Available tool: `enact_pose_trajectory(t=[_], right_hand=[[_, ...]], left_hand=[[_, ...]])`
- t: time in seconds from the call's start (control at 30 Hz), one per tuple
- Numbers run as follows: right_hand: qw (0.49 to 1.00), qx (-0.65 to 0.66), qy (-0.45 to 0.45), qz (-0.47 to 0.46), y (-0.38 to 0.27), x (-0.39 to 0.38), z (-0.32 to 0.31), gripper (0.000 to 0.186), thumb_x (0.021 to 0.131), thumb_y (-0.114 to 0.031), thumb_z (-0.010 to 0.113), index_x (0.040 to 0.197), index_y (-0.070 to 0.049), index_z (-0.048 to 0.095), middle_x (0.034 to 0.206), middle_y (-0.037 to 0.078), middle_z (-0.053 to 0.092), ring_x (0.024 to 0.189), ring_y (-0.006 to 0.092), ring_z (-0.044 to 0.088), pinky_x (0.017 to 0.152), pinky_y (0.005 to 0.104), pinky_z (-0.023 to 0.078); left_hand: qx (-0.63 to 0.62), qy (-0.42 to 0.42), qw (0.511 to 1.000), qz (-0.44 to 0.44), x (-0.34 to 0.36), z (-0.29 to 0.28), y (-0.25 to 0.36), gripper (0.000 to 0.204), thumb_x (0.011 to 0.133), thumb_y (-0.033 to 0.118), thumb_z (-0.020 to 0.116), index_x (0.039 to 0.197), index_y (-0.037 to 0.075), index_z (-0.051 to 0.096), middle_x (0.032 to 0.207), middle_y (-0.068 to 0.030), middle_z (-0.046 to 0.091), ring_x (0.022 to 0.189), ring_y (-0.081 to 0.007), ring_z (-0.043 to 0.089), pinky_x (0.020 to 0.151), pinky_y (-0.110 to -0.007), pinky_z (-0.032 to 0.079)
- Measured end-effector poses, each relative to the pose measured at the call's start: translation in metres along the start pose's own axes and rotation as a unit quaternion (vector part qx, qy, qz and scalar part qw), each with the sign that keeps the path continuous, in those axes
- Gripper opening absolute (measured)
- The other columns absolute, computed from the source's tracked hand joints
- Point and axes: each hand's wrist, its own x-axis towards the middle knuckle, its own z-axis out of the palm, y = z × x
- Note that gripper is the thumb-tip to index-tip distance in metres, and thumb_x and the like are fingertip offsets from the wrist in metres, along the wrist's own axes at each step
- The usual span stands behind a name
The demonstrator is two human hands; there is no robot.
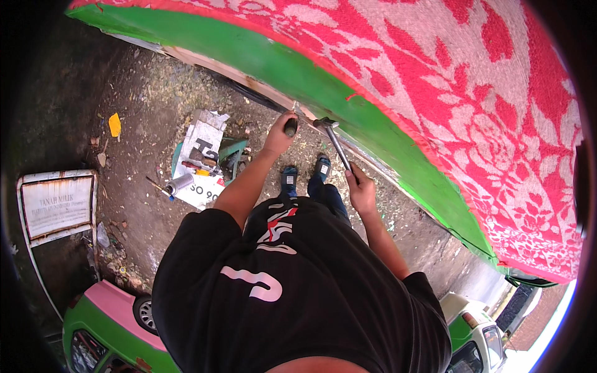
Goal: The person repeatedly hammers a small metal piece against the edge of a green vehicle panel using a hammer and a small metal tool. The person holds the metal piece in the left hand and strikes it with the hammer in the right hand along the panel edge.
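Note:
My left hand (280, 133) is closed on a chisel-like tool with a dark handle (290, 127); its tip is at the scraped, rusty lower strip (252, 81) of a green vehicle body (385, 143). My right hand (362, 189) grips the metal handle of a hammer (343, 153). The hammer head (326, 123) hangs just right of the chisel handle, near the green body's lower edge. A red and white floral cloth (448, 81) covers the top of the green body.
Boards with tools and a spray can (180, 184) lie on the littered ground left of my sandalled feet (288, 177). A rusty-framed sign (57, 202) stands at the left, and a yellow scrap (114, 124) lies above it. A green and pink car (115, 311) and another vehicle (476, 336) are behind me.

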Motion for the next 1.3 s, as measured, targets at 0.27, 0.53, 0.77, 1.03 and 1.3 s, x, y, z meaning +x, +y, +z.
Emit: enact_pose_trajectory(t=[0.27,0.53,0.77,1.03,1.3], right_hand=[[0.999,-0.016,-0.024,0.017,-0.018,0.003,-0.003,0.037,0.095,-0.02,0.063,0.128,-0.004,0.06,0.076,0.008,0.061,0.068,0.0088,0.05,0.066,0.0252,0.046],[0.987,0.008,0.003,-0.161,-0.039,0.009,0.005,0.037,0.096,-0.016,0.059,0.133,-0.014,0.059,0.072,0.019,0.06,0.057,0.0213,0.053,0.062,0.0325,0.048],[0.991,-0.027,-0.016,-0.134,-0.028,0.016,0.001,0.038,0.095,-0.014,0.061,0.133,-0.014,0.059,0.067,0.019,0.056,0.053,0.0232,0.05,0.059,0.033,0.047],[0.995,-0.028,-0.027,-0.087,-0.018,0.016,-0.01,0.039,0.094,-0.013,0.061,0.133,-0.013,0.059,0.072,0.019,0.061,0.058,0.0195,0.056,0.063,0.0307,0.049],[0.995,0.012,-0.004,-0.101,0.005,0.011,-0.01,0.038,0.095,-0.013,0.06,0.133,-0.012,0.058,0.089,0.017,0.065,0.074,0.0133,0.059,0.072,0.0285,0.049]], left_hand=[[0.039,-0.006,0.998,-0.05,0.004,0.005,-0.003,0.038,0.079,0.003,0.072,0.114,0.006,0.057,0.117,-0.0154,0.063,0.11,-0.0342,0.061,0.093,-0.037,0.048],[0.015,0.042,0.996,-0.077,0.019,0.008,-0.004,0.035,0.075,0.01,0.074,0.107,0.005,0.062,0.105,-0.0179,0.065,0.096,-0.0374,0.064,0.082,-0.041,0.052],[0.048,0.007,0.993,-0.104,0.028,0.001,0.002,0.034,0.073,0.011,0.074,0.104,0.004,0.062,0.102,-0.0193,0.065,0.095,-0.0393,0.063,0.079,-0.042,0.052],[0.028,0.025,0.988,-0.151,0.024,0.005,0.006,0.039,0.073,0.01,0.076,0.108,0.009,0.058,0.098,-0.0171,0.067,0.092,-0.0377,0.065,0.077,-0.039,0.053],[0.032,0.033,0.998,-0.047,0.003,0.005,-0.014,0.042,0.073,0.003,0.076,0.11,0.009,0.056,0.111,-0.0148,0.067,0.101,-0.0343,0.066,0.084,-0.038,0.053]])
